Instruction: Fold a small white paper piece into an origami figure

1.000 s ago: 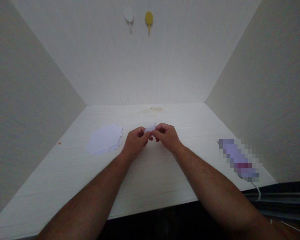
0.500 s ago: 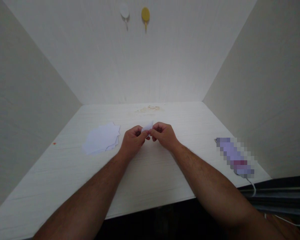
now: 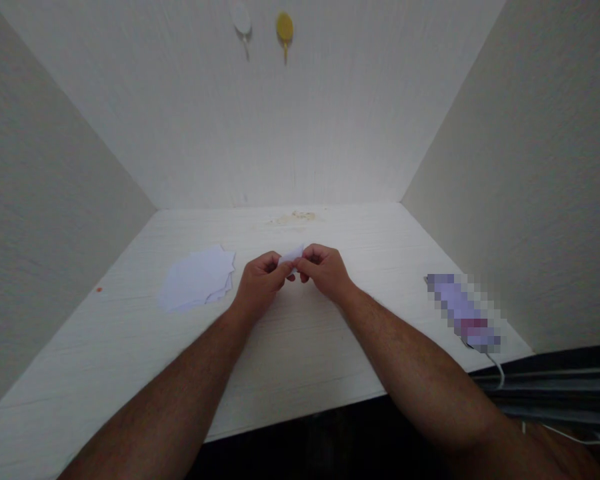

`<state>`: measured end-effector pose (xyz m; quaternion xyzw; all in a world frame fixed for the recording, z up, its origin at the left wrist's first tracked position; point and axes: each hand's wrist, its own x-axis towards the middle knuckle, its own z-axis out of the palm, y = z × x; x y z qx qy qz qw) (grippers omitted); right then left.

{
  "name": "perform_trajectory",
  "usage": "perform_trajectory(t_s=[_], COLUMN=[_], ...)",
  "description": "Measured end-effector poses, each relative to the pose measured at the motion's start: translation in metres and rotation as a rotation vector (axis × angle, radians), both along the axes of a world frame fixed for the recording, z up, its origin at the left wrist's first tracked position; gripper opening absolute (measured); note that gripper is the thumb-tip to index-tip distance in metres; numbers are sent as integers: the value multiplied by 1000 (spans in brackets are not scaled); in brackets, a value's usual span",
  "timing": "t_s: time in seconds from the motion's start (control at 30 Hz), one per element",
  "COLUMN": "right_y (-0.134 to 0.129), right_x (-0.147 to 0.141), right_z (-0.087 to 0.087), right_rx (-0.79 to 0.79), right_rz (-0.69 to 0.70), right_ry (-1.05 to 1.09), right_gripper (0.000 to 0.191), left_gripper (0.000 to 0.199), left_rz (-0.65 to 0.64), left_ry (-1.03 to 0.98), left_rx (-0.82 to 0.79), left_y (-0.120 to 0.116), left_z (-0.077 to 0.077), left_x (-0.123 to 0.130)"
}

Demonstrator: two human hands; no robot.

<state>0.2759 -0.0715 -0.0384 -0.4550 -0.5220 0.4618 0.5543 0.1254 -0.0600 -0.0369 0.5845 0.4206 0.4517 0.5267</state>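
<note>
Between my two hands, above the middle of the white table [image 3: 300, 347], is a small folded piece of white paper [image 3: 292, 254]. My left hand [image 3: 265, 280] pinches its left side, thumb on the near face. Opposite it, my right hand [image 3: 325, 268] grips the right end between thumb and fingers. The two thumbs nearly meet at the paper's lower edge. Part of the paper is hidden by the fingers. A loose stack of white paper sheets [image 3: 195, 277] with uneven edges lies to the left of my left hand, apart from it.
On the right lies a blurred-out flat device [image 3: 463, 310] with a white cable [image 3: 500, 373] running off the table edge. Walls stand at the back and both sides. A white hook [image 3: 241, 20] and a yellow hook [image 3: 285, 28] are on the back wall.
The whole view has shifted slightly, so things sit a little further left. Both hands keep their pinch on the paper, with hardly any change in their pose.
</note>
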Motion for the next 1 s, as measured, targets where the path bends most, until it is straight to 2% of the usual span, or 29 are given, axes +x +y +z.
perform_trajectory(t_s=[0.47,1.0], right_y=[1,1], right_x=[5,7], right_z=[3,4], right_rx=[3,16], right_rz=[-53,-26], right_ry=[39,120], right_gripper=[22,19], left_gripper=[26,23], left_rz=[-25,-31], left_ry=[-11,-44], left_rx=[-16,-35], left_y=[2,4], left_z=[-3,-7], left_x=[-3,-5])
